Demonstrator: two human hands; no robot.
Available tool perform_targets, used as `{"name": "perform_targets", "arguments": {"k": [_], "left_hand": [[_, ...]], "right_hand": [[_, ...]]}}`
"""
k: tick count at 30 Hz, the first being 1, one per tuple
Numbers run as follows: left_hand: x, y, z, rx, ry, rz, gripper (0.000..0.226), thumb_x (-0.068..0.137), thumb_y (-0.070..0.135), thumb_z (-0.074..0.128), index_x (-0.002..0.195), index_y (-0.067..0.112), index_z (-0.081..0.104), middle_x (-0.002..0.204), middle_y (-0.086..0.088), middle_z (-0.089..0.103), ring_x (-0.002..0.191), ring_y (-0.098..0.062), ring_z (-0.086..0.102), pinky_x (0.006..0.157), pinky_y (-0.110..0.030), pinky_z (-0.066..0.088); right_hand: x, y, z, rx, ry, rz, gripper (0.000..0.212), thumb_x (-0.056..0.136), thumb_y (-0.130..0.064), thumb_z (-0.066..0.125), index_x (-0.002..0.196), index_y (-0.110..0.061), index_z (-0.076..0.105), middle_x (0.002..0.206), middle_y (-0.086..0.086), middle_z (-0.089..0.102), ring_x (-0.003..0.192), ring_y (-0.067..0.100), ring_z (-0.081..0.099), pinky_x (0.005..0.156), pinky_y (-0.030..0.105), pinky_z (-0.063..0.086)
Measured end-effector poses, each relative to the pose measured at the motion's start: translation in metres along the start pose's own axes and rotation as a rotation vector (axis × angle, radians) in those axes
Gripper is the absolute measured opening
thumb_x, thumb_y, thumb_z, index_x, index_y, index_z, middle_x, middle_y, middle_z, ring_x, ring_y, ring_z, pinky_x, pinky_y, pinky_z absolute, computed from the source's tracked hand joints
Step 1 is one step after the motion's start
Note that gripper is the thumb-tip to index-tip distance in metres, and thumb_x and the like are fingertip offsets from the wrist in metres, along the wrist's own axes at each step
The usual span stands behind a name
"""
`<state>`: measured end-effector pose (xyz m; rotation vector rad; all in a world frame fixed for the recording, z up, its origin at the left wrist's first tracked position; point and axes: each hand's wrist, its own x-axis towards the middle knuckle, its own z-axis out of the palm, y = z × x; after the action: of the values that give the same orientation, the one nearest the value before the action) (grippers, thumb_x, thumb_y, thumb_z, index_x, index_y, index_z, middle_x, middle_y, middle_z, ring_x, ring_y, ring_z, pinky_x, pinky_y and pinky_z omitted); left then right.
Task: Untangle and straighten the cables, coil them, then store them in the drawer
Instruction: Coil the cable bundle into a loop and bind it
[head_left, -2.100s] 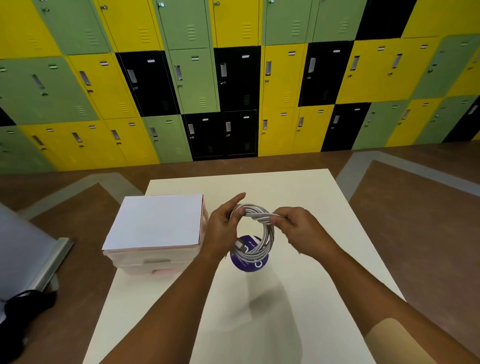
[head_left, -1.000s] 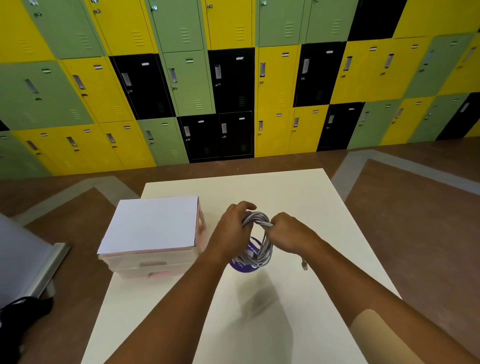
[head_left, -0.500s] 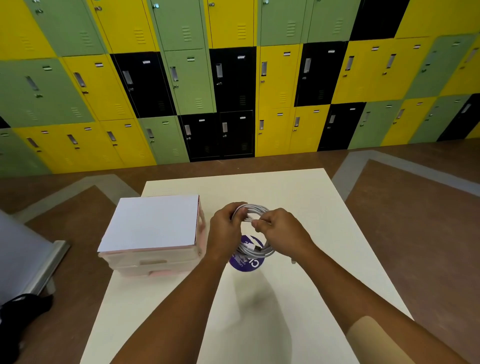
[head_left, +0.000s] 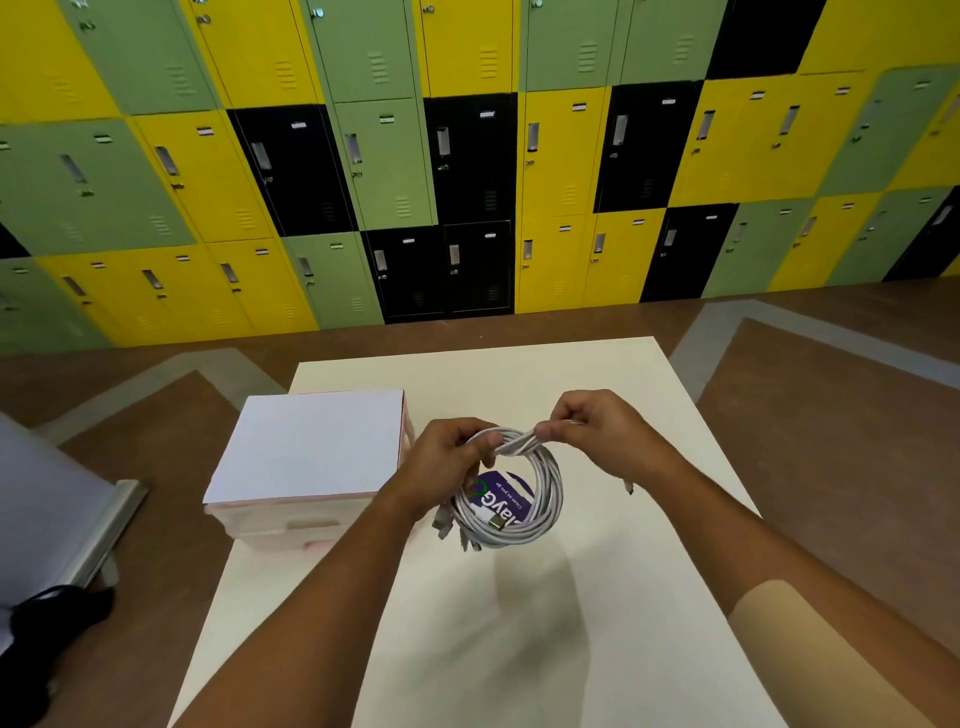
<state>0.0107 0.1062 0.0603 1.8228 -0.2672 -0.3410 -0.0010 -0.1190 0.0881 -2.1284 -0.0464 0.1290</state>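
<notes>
A coil of white cables hangs above the middle of the cream table. My left hand grips the coil's top left side, thumb over the strands. My right hand pinches a strand at the top of the coil, fingers curled. Several plug ends stick out at the coil's lower left. A loose plug end dangles below my right wrist. The small drawer unit, white-topped with pinkish drawers, stands shut to the left of my hands.
A purple round sticker lies on the table under the coil. A wall of yellow, green and black lockers stands behind. A grey panel and a black object sit at the left, on the brown floor.
My right hand moved from the coil's middle up and to the right, drawing a strand around the top of the coil. The left hand kept its hold.
</notes>
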Motion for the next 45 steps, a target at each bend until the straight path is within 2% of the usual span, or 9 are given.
{"name": "perform_targets", "arguments": {"k": [7, 11, 15, 23, 28, 33, 36, 41, 45], "left_hand": [[0.0, 0.021, 0.0, -0.243, -0.093, -0.035, 0.021, 0.084, 0.012, 0.077, 0.099, 0.001, 0.069, 0.056, -0.001, 0.047, 0.046, -0.016, 0.039, 0.048, -0.027, 0.041], [0.002, 0.028, -0.005, -0.37, -0.057, 0.015, 0.006, 0.087, 0.007, 0.071, 0.092, 0.004, 0.069, 0.055, -0.004, 0.035, 0.048, -0.016, 0.03, 0.047, -0.026, 0.036], [0.005, 0.029, -0.013, -0.384, -0.048, 0.017, 0.013, 0.087, 0.004, 0.071, 0.097, -0.004, 0.068, 0.056, -0.005, 0.033, 0.047, -0.016, 0.027, 0.046, -0.026, 0.033], [0.011, 0.026, -0.007, -0.08, 0.015, -0.011, 0.024, 0.077, 0.015, 0.083, 0.097, 0.012, 0.07, 0.061, -0.001, 0.056, 0.05, -0.02, 0.043, 0.049, -0.03, 0.043], [0.013, 0.022, -0.001, 0.225, 0.064, 0.012, 0.017, 0.079, 0.027, 0.082, 0.093, 0.022, 0.074, 0.059, 0.013, 0.062, 0.049, -0.002, 0.051, 0.056, -0.029, 0.043], [0.005, 0.024, -0.006, 0.148, 0.03, 0.024, 0.014, 0.087, 0.027, 0.075, 0.095, 0.016, 0.074, 0.051, 0.015, 0.049, 0.043, -0.006, 0.04, 0.05, -0.026, 0.035], [0.003, 0.027, -0.011, 0.041, -0.025, 0.03, 0.008, 0.086, 0.024, 0.075, 0.09, 0.017, 0.075, 0.056, 0.001, 0.042, 0.052, -0.025, 0.034, 0.052, -0.038, 0.036], [0.004, 0.037, -0.018, -0.03, -0.099, 0.054, 0.01, 0.084, 0.023, 0.077, 0.088, 0.015, 0.074, 0.053, -0.001, 0.041, 0.048, -0.02, 0.035, 0.049, -0.031, 0.04], [0.005, 0.047, -0.015, -0.059, -0.19, 0.075, 0.005, 0.085, 0.02, 0.075, 0.082, 0.023, 0.075, 0.055, -0.007, 0.039, 0.051, -0.023, 0.032, 0.047, -0.029, 0.039]], "right_hand": [[-0.005, 0.005, 0.003, 0.542, -0.134, 0.03, 0.033, 0.091, -0.038, 0.063, 0.083, -0.007, 0.068, 0.06, 0.005, 0.038, 0.053, 0.014, 0.037, 0.055, 0.03, 0.043], [-0.017, 0.008, 0.008, 0.768, -0.219, 0.062, 0.031, 0.097, -0.031, 0.053, 0.099, -0.006, 0.072, 0.072, 0.011, 0.056, 0.061, 0.018, 0.052, 0.055, 0.027, 0.049], [-0.02, 0.014, 0.0, 0.94, -0.325, 0.07, 0.022, 0.1, -0.016, 0.048, 0.096, -0.003, 0.065, 0.068, 0.006, 0.031, 0.056, 0.017, 0.037, 0.069, 0.035, 0.053], [-0.007, 0.002, -0.015, 0.783, -0.105, 0.057, 0.023, 0.1, -0.01, 0.049, 0.095, 0.004, 0.066, 0.062, 0.002, 0.024, 0.05, 0.014, 0.025, 0.061, 0.034, 0.043], [-0.005, -0.007, -0.013, 0.744, -0.113, 0.022, 0.023, 0.1, -0.01, 0.049, 0.095, 0.006, 0.065, 0.061, 0.002, 0.024, 0.051, 0.015, 0.024, 0.061, 0.034, 0.043], [-0.002, 0.001, -0.021, 0.509, -0.125, -0.04, 0.025, 0.101, -0.014, 0.051, 0.099, 0.002, 0.07, 0.063, 0.004, 0.037, 0.058, 0.017, 0.035, 0.065, 0.031, 0.043], [-0.001, 0.013, -0.025, 0.377, -0.199, -0.05, 0.025, 0.093, -0.026, 0.057, 0.101, -0.009, 0.074, 0.073, 0.009, 0.046, 0.072, 0.021, 0.043, 0.069, 0.034, 0.035], [-0.004, 0.018, -0.017, 0.357, -0.338, 0.014, 0.024, 0.095, -0.022, 0.06, 0.11, -0.01, 0.073, 0.096, 0.013, 0.07, 0.09, 0.019, 0.061, 0.088, 0.037, 0.042], [-0.003, 0.01, -0.011, 0.163, -0.364, -0.015, 0.018, 0.094, -0.016, 0.066, 0.109, -0.017, 0.076, 0.116, -0.006, 0.066, 0.11, 0.011, 0.062, 0.1, 0.035, 0.045]]}}
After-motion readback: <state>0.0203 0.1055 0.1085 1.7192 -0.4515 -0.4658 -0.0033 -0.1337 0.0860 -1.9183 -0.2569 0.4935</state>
